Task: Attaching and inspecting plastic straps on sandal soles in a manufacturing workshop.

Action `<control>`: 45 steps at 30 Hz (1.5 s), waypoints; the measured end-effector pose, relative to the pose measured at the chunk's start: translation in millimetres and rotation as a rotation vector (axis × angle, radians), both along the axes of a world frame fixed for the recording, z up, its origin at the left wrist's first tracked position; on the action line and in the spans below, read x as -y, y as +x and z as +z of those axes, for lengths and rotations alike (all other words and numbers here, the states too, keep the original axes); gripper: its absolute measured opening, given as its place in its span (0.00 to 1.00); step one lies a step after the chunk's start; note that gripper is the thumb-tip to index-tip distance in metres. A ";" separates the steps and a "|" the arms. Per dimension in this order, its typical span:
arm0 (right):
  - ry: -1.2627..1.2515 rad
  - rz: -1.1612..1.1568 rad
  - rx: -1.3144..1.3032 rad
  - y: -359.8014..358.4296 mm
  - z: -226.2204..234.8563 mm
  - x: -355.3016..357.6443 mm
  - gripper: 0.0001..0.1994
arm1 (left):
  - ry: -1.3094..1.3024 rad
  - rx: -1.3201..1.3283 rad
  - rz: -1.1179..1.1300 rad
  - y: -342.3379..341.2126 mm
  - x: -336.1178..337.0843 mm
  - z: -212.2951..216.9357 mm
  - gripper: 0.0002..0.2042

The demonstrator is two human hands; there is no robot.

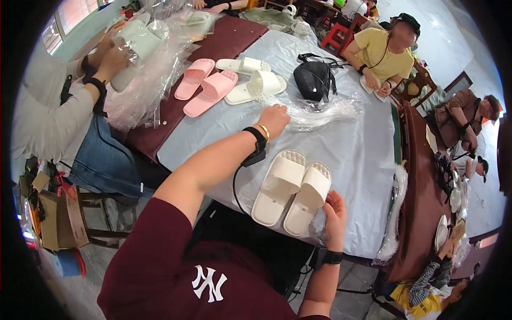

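Note:
My left hand [274, 121] reaches out over the cloth-covered table, its fingers pinched at the near left edge of a pile of clear plastic bags [320, 114]. A pair of cream slippers [288, 186] lies side by side in front of me, toes pointing away. My right hand [335, 216] rests beside the right slipper, fingers loosely bent and apart, fingertips at its outer edge; it grips nothing that I can see. Beyond my left arm lie a pink pair of slippers [213, 90] and another cream pair [258, 85].
A black bag [314, 80] sits past the plastic. At the left, a co-worker's hands [113, 58] hold a pale slipper [140, 40] over heaped clear plastic [144, 96]. Across the table, a person in yellow [381, 58] holds pale slippers. A cable [234, 186] runs from my left wrist.

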State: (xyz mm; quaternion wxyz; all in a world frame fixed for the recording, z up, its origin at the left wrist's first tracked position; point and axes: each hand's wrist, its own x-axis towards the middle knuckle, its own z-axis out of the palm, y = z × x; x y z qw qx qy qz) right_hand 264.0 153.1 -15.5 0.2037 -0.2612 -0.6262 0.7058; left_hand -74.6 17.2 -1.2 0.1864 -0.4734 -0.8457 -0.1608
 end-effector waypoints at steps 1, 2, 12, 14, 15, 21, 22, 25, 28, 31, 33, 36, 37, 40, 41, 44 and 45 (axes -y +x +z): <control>-0.002 -0.002 0.000 0.1 2.2 1.1 0.24 | 0.004 -0.024 -0.023 0.2 -0.5 0.9 0.03; -0.001 -0.005 0.000 0.5 4.2 2.2 0.23 | 0.011 -0.048 -0.049 0.5 -0.6 2.0 0.03; -0.003 -0.020 -0.013 0.9 -6.1 2.6 0.24 | 0.022 0.251 0.005 -9.2 17.0 29.8 0.06; 0.009 0.001 -0.016 1.1 -5.6 2.1 0.24 | 0.136 0.272 -0.001 -13.3 19.7 35.5 0.06; 0.012 -0.004 -0.019 1.1 -7.0 0.5 0.24 | 0.273 0.349 0.020 -16.0 21.1 46.4 0.06; 0.027 0.001 -0.003 3.4 -11.3 -2.6 0.23 | 0.586 0.540 0.067 -35.1 39.7 97.3 0.08; 0.026 0.001 -0.017 2.6 -11.8 -2.5 0.23 | 0.635 0.504 0.073 -36.7 44.1 105.0 0.08; 0.030 -0.005 -0.020 2.1 -11.2 -1.5 0.23 | 0.733 0.378 0.100 -27.9 56.7 127.8 0.08; 0.041 -0.001 0.001 -1.9 -7.9 0.9 0.23 | 0.946 0.348 0.101 -20.5 76.0 149.9 0.07; 0.021 -0.025 -0.003 0.7 -11.8 -6.2 0.22 | 1.238 0.469 0.034 8.7 93.5 180.8 0.05; -0.034 -0.121 -0.056 2.0 -3.9 -5.2 0.20 | 1.313 0.508 0.010 25.6 100.5 185.7 0.05; 0.152 -0.285 -0.148 5.3 22.1 -4.5 0.17 | 1.191 0.482 -0.016 58.0 111.6 171.3 0.05; 0.145 -0.280 -0.135 6.1 35.7 1.8 0.17 | 1.017 0.412 -0.043 74.1 114.7 165.2 0.05; 0.421 -0.348 -0.220 10.2 75.0 26.0 0.18 | 0.599 0.216 -0.184 116.0 117.3 138.6 0.06; 0.526 -0.240 -0.187 10.4 81.1 36.1 0.19 | 0.593 0.235 -0.191 127.2 117.6 126.9 0.06; 0.725 0.040 -0.059 0.6 91.2 71.5 0.22 | 0.420 0.185 -0.412 159.9 115.9 94.8 0.09; 0.710 0.126 -0.017 -2.7 84.2 79.0 0.21 | 0.362 0.193 -0.508 170.3 119.0 87.8 0.09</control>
